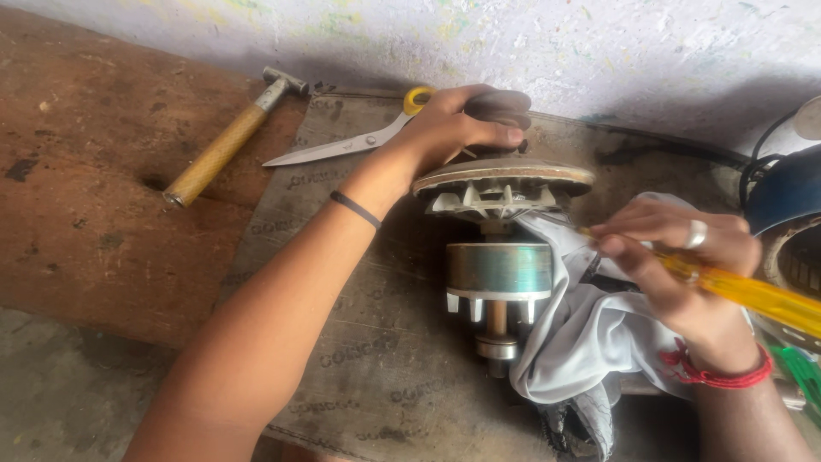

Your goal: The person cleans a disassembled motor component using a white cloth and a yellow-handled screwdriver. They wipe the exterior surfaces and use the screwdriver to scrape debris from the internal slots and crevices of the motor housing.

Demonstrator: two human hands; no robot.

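Two hands on one part here. The left hand [453,128] is clamped over the dark cap at the far end of a motor rotor assembly [500,257], fingers curled round it, and that looks like it's there to stop the whole thing rolling or spinning. The rotor lies on its side on a sheet of printed board [359,342] spread over the bench [94,197], with its round end plate and white fan fins nearest the left hand, the metal drum in the middle and the shaft with a bearing pointing toward the camera.

The right hand [684,265] is pinched around a yellow-handled screwdriver [744,291], held like a pen. The tip goes in just under the fan fins, but I can't make out exactly what it's touching. A white cloth [581,342] is bunched under that hand and against the rotor's right side, probably padding or a wipe rag.

A wooden-handled hammer [227,141] and scissors [342,145] with a yellow grip lie well apart to the far left, out of the way but reachable. A blue motor housing [787,205] sits at the right edge.
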